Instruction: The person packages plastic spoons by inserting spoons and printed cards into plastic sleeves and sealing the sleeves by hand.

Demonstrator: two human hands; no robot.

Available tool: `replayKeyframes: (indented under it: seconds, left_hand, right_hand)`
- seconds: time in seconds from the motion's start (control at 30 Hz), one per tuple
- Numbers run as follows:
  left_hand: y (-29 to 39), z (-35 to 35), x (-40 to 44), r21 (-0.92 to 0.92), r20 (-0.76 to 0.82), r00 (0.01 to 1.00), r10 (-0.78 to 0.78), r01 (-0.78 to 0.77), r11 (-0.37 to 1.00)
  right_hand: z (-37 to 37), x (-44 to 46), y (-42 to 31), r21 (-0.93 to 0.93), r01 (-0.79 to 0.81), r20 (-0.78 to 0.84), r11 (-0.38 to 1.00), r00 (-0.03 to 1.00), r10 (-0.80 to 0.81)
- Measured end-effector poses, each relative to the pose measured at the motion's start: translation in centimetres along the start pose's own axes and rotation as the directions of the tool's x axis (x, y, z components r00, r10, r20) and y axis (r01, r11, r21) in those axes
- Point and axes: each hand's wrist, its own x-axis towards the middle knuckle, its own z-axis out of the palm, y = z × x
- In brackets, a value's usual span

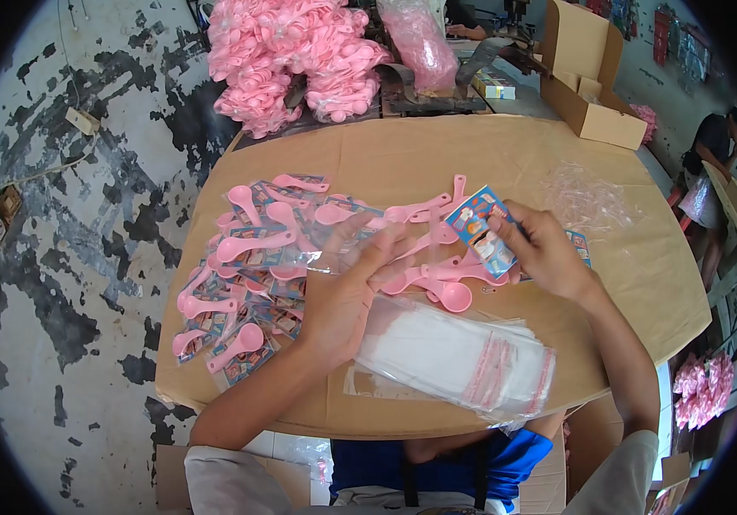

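Note:
My right hand (pixel 549 253) pinches a blue printed card (pixel 482 230), perhaps a small stack, between thumb and fingers. Beside it, my left hand (pixel 347 296) has its fingers around a clear plastic bag (pixel 327 251) that spreads over nearby spoons; its fingertips are partly hidden. Between and just below the hands lie loose pink measuring spoons (pixel 454 296). To the left is a heap of pink spoons bagged with printed cards (pixel 253 245). A stack of clear plastic bags with red-marked ends (pixel 463 356) lies near the table's front edge.
A brown-covered table (pixel 634 300) bears everything. Crumpled clear plastic strips (pixel 587 197) lie at right, near another printed card (pixel 579 247). Large bags of pink spoons (pixel 291 51) and an open cardboard box (pixel 596 103) stand behind. Another person (pixel 712 163) sits at far right.

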Motion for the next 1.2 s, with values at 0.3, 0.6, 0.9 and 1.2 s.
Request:
replayKeyframes:
  seconds: [0.3, 0.6, 0.9, 1.2]
  left_hand:
    - [-0.8, -1.5, 0.4, 0.16, 0.028, 0.995, 0.097, -0.101, 0.982]
    - [-1.9, -1.1, 0.3, 0.176, -0.009, 0.997, 0.075, -0.072, 0.982]
    - [-2.0, -0.6, -0.2, 0.262, 0.159, 0.975, -0.154, 0.109, 0.959]
    - [-2.1, -1.3, 0.0, 0.145, 0.516, 0.848, -0.122, 0.054, 0.988]
  right_hand:
    - [1.5, -0.9, -0.7, 0.151, 0.046, 0.078, 0.988, 0.995, -0.059]
    - [2.8, -1.6, -0.6, -0.005, 0.177, 0.158, 0.984, 0.972, -0.174]
    - [3.6, -2.2, -1.9, 0.231, -0.079, 0.243, 0.97, 0.97, 0.021]
    - [4.5, -2.4, -1.5, 0.272, 0.038, 0.115, 0.962, 0.991, -0.072]
